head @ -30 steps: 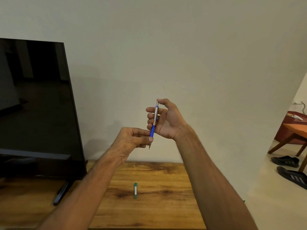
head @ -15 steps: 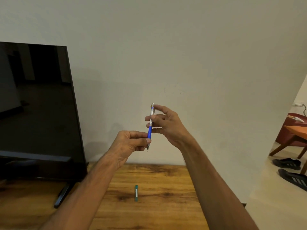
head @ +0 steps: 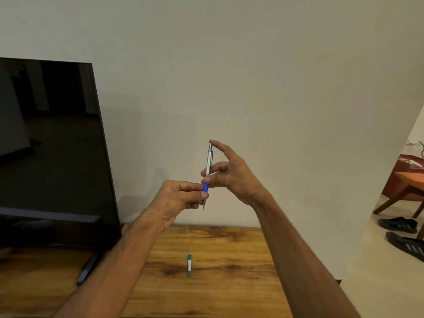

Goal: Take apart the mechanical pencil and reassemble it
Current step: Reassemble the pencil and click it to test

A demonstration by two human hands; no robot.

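Note:
A mechanical pencil (head: 208, 166) with a silver barrel and a blue grip stands nearly upright in the air, tip down, above the wooden table (head: 229, 283). My left hand (head: 176, 200) pinches the blue grip low on the pencil between thumb and fingers. My right hand (head: 231, 173) holds the barrel with its middle fingers, and its index fingertip rests on the pencil's top cap. A small green lead case (head: 189, 265) lies flat on the table below the hands.
A large dark TV screen (head: 50, 145) on a stand fills the left side, close to my left forearm. A plain wall is behind. At the right, past the table's edge, are an orange wooden chair (head: 406, 189) and dark shoes (head: 399, 226) on the floor.
My right hand has opened and slid its index finger up onto the pencil's top. The pencil stays upright in both hands; my left hand barely moved.

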